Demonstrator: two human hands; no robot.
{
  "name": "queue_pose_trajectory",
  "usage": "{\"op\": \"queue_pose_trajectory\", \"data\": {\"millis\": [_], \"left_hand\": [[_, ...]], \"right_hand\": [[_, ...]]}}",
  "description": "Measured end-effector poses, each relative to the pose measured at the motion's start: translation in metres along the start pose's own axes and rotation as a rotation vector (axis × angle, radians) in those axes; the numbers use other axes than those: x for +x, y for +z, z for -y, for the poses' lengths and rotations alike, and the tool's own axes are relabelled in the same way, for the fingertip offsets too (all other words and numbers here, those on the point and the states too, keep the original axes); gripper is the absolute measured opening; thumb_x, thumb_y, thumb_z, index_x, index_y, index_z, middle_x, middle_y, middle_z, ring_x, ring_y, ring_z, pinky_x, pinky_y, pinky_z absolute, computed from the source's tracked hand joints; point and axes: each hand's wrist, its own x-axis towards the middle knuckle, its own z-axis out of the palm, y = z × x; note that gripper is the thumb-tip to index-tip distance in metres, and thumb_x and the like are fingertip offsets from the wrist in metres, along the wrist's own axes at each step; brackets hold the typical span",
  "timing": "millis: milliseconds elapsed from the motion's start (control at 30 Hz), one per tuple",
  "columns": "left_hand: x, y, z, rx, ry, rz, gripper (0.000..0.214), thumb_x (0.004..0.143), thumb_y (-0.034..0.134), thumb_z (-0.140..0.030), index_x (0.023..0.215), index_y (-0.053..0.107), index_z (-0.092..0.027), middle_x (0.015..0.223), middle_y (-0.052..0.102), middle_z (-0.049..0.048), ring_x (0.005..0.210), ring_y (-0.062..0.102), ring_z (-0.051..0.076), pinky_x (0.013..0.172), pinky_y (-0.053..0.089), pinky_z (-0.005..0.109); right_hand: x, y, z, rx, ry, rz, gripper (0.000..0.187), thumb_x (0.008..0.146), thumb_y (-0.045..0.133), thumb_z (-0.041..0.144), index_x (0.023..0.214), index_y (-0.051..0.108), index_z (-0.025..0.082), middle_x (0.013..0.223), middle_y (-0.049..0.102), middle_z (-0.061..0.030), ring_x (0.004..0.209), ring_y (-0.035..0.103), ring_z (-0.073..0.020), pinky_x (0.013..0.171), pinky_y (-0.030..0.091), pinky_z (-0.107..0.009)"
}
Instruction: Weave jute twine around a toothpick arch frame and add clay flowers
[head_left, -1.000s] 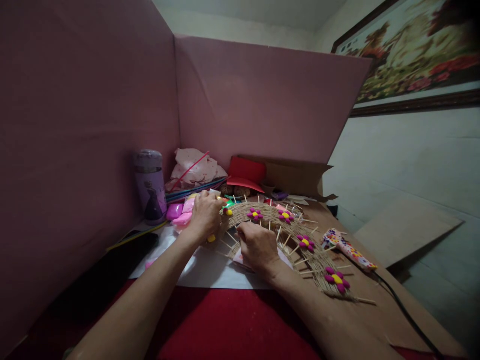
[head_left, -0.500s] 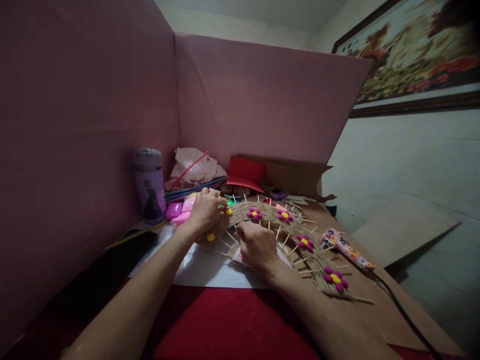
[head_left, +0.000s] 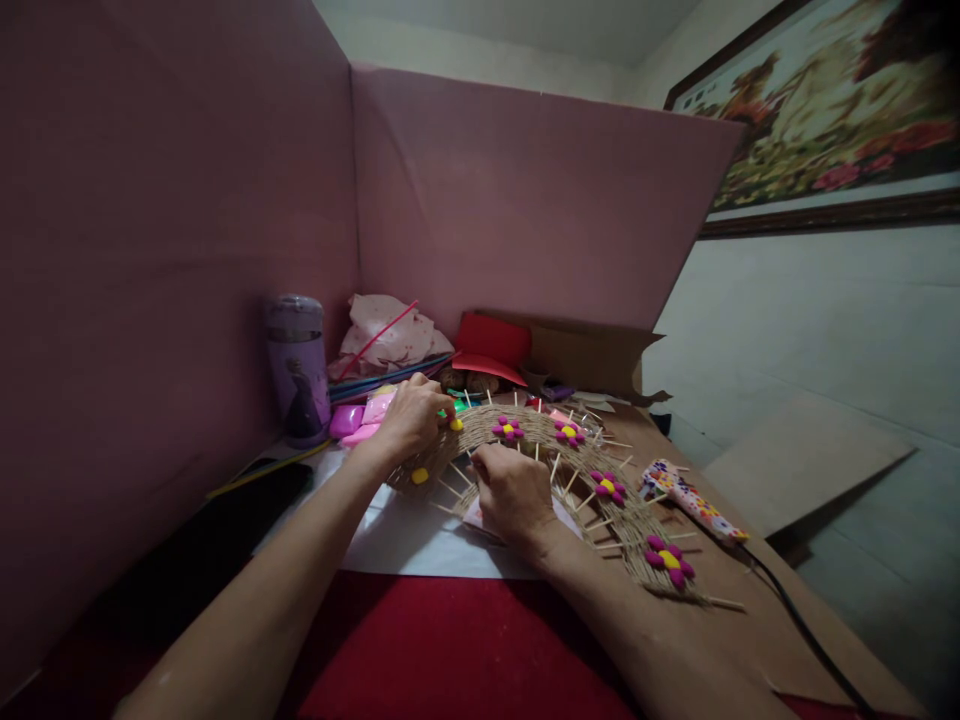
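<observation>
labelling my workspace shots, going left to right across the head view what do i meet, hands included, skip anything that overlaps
Purple bottle → small purple packet → left hand → right hand → flower-patterned corded tool.

- Overall exposure is running dim; the left partition (head_left: pixel 172 250) is sinking into shade, and the lower-left corner is nearing black.
- The ceiling (head_left: pixel 517 30) and the white sheet (head_left: pixel 420 545) are reading comparatively bright; the position of the light source is remaining undetermined.
- Soft shadow is falling on the white sheet below the left hand (head_left: pixel 416 415).
- Deeper shadow is lying under the cardboard panel (head_left: pixel 810 460) at right.
- Faint sheen is showing on the bottle (head_left: pixel 298 370) top.
- Wide-angle distortion is stretching the left forearm (head_left: pixel 262 580) and the framed picture (head_left: pixel 840 110) towards the edges.
- Fine strands of the woven arch (head_left: pixel 487 430) are rendering softly.
</observation>
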Motion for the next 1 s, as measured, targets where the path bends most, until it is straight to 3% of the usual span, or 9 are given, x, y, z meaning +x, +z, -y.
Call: {"op": "queue_pose_trajectory", "data": {"millis": [633, 867, 1000], "left_hand": [[-0.006, -0.007, -0.006, 0.034, -0.004, 0.002, 0.027, 0.077, 0.051, -0.013, 0.082, 0.073, -0.028, 0.092, 0.065, 0.0054, 0.092, 0.045, 0.023, 0.077, 0.032, 0.036], [-0.008, -0.011, -0.01, 0.061, -0.011, 0.012, 0.033, 0.071, 0.051, -0.007, 0.085, 0.073, -0.028, 0.094, 0.066, 0.0056, 0.093, 0.044, 0.024, 0.077, 0.032, 0.037], [-0.01, -0.015, -0.015, 0.119, -0.091, -0.037, 0.034, 0.072, 0.049, -0.008, 0.091, 0.072, -0.024, 0.096, 0.067, 0.0069, 0.094, 0.045, 0.024, 0.075, 0.032, 0.037]], "right_hand": [[0.0, -0.001, 0.001, -0.017, 0.001, 0.001, 0.005, 0.084, 0.056, 0.025, 0.085, 0.059, 0.021, 0.084, 0.067, -0.0008, 0.077, 0.06, -0.0155, 0.06, 0.031, -0.026], [0.0, 0.0, 0.0, 0.0, 0.003, 0.004, 0.006, 0.084, 0.055, 0.024, 0.085, 0.059, 0.02, 0.085, 0.067, -0.0013, 0.078, 0.06, -0.0154, 0.06, 0.031, -0.026], [0.0, 0.001, -0.001, 0.001, 0.002, 0.0, 0.005, 0.083, 0.056, 0.024, 0.084, 0.059, 0.021, 0.084, 0.067, -0.001, 0.077, 0.06, -0.0154, 0.06, 0.031, -0.026]]}}
